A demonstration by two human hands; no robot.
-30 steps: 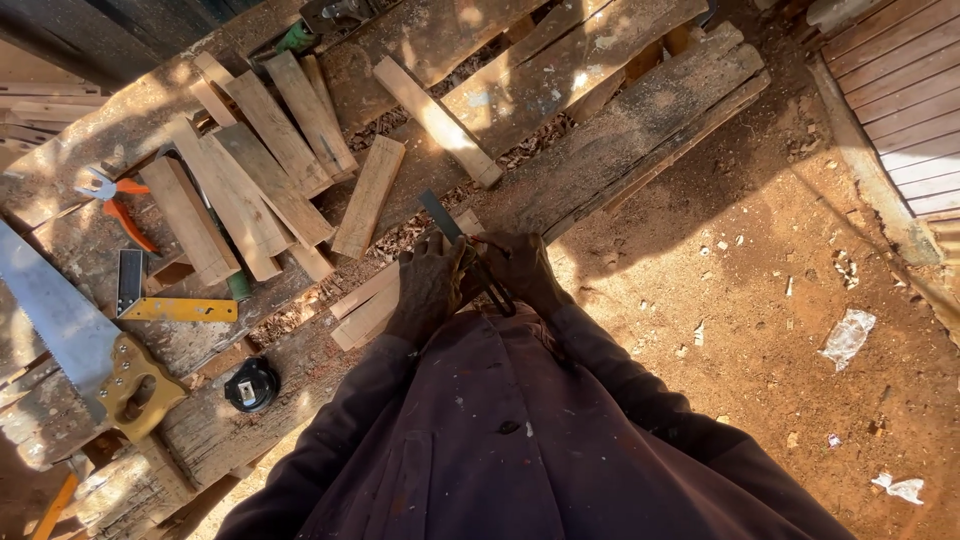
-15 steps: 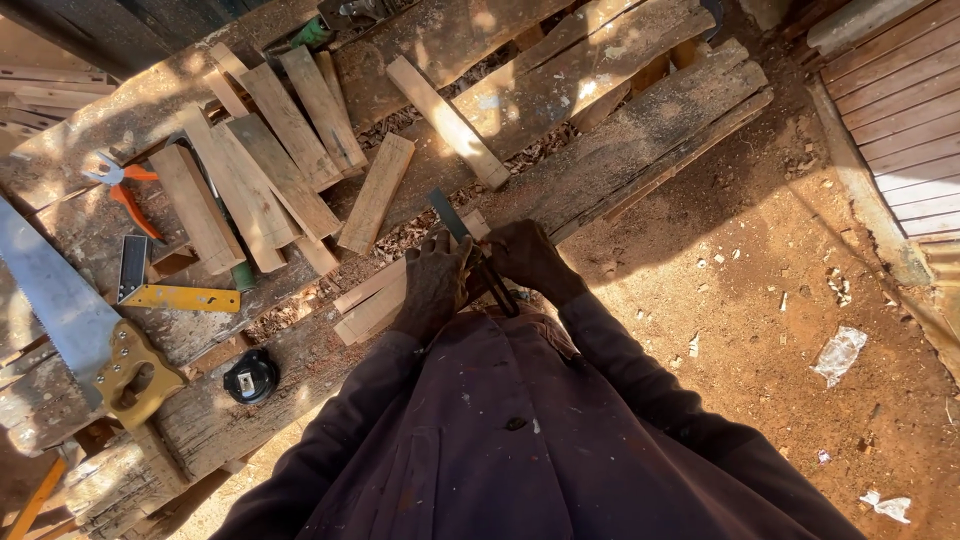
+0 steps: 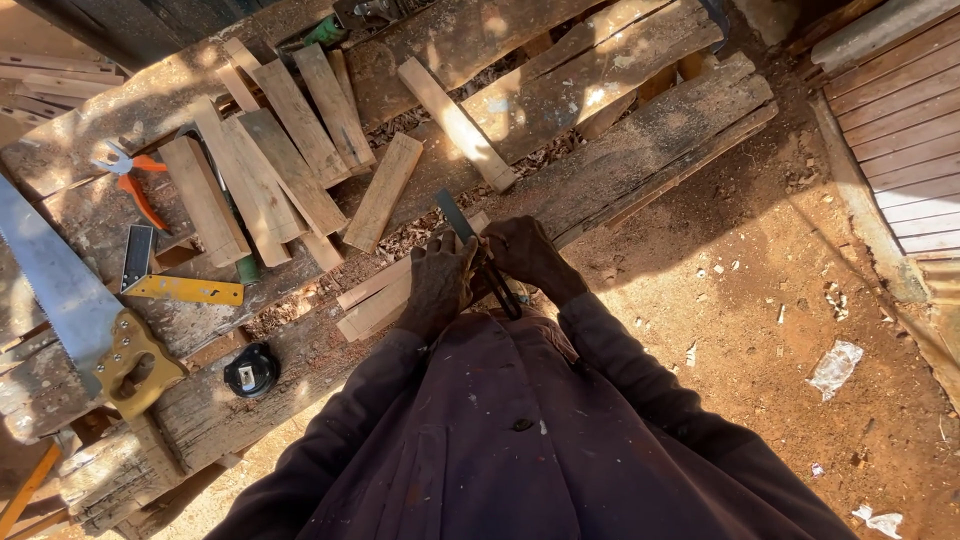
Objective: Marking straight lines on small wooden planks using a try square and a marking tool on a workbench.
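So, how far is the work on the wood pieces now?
Many short wood pieces already lie cut on the bench, with the handsaw set aside. The left hand and right hand grip a dark flat tool over two strips, apparently still unworked.

Rough, weathered wood surface [image 3: 620, 150]; on it pale matt wood offcuts [image 3: 290, 150]. Left of these, a handsaw [image 3: 70, 300] with dull metal blade and wooden handle.

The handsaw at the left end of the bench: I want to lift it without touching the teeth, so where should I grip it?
Grip the handsaw by its yellowish wooden handle, fingers through the cut-out opening. Come from the near, lower side of the bench, where the handle points; the long blade runs away up-left, so fingers stay off its edge.
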